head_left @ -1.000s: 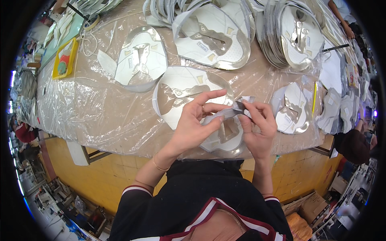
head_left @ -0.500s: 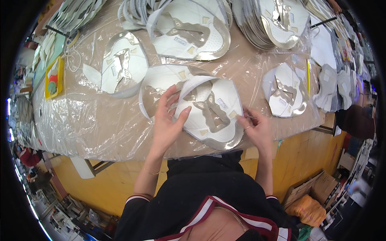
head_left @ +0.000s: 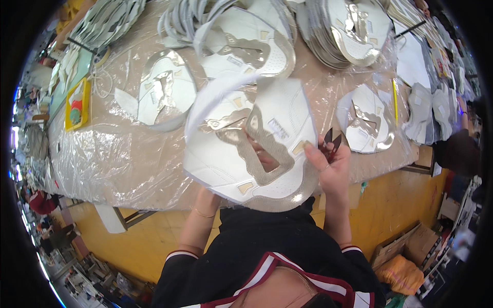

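Observation:
A white and metallic-grey shoe upper (head_left: 280,102) is lifted above the table, its outer face toward me. Beneath it is my left hand (head_left: 262,155), fingers partly visible through the cut-out and the rest hidden by the piece. My right hand (head_left: 331,163) pinches the upper's right edge, thumb on top. Small dark thread snips (head_left: 331,143) are tucked in that same hand, blades pointing up and away from me. A curved pale strip of the upper arches at its far left.
Similar uppers lie flat on the plastic-covered table (head_left: 118,169), one at left (head_left: 167,87) and one at right (head_left: 363,120). Stacked uppers (head_left: 321,38) stand at the back. A yellow tray (head_left: 77,105) sits far left, a yellow pencil-like stick (head_left: 395,102) at right.
The upper has risen off the table toward me. My left hand has gone from its left edge to underneath. The snips in my right hand now show clearly.

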Demonstrator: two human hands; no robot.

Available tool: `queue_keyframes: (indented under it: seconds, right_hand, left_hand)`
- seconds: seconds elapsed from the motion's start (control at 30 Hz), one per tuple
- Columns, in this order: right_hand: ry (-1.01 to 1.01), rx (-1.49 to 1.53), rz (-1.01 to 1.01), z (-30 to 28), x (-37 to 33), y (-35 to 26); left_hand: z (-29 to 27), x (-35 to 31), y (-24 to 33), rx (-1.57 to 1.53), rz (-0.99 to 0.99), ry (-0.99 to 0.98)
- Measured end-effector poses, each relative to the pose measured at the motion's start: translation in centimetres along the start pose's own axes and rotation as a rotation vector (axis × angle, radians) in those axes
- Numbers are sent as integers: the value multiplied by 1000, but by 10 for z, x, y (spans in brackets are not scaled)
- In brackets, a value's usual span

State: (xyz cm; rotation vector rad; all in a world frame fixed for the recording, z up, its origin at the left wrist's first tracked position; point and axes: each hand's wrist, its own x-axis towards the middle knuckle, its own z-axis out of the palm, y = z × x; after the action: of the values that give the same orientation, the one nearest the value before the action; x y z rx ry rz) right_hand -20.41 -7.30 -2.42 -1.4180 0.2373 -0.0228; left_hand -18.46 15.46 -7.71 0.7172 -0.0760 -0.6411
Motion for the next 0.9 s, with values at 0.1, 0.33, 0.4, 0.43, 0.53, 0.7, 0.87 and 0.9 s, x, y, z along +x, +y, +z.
queue_keyframes:
  seconds: [0.1,0.33,0.4,0.43,0.53,0.7,0.87,0.9]
  right_hand:
    - [2,12,86,8,-7,2]
    - [61,-261,49,9,-20,16]
    - [99,-375,-58,15,-21,22]
    - [120,-413,-131,19,-22,25]
    - [316,-719,-388,20,-20,27]
    - [-41,-892,-521,10,-13,22]
    - [-20,-733,-479,10,-9,26]
    - [6,-693,-416,9,-11,26]
  left_hand:
    - [15,-8,-4,202,-128,191]
    - [8,12,6,224,-100,56]
    - [11,14,0,437,-176,286]
    - [13,14,-4,358,-218,370]
    - [20,12,-18,270,-174,459]
    - [20,-1,-33,100,5,231]
    - [6,-15,-41,178,27,161]
    - [6,-19,-43,84,-25,208]
